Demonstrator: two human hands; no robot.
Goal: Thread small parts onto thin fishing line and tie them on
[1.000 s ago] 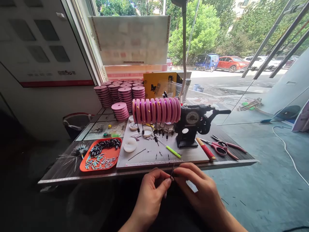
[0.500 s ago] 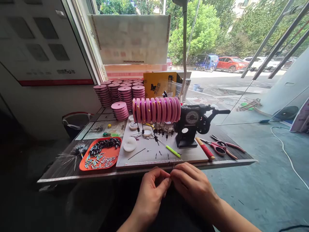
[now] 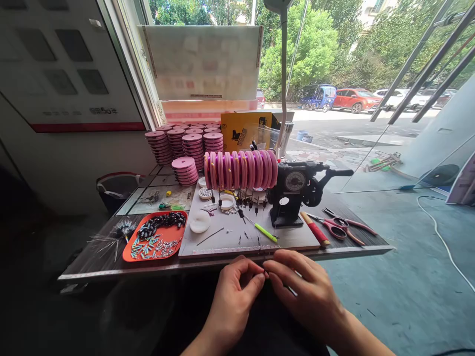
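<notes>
My left hand (image 3: 232, 296) and my right hand (image 3: 302, 289) meet fingertip to fingertip just below the table's front edge. Both are pinched shut on a tiny piece and a thin line that I cannot make out clearly. Above them lies a pale work board (image 3: 237, 235) with small pins, a green-handled tool (image 3: 265, 231) and a white lid (image 3: 199, 222). A row of pink spools (image 3: 240, 169) sits on the shaft of a black hand-crank winder (image 3: 297, 190).
An orange tray (image 3: 156, 243) of small beads sits at the front left. Stacks of pink spools (image 3: 183, 146) stand at the back, by a yellow box (image 3: 243, 129). Red-handled scissors (image 3: 339, 228) and a red tool (image 3: 315, 229) lie right of the winder. A bin (image 3: 117, 190) stands left.
My hands have stayed together at the table edge, with only small finger shifts; the right hand turned slightly and its fingers closed nearer the left thumb.
</notes>
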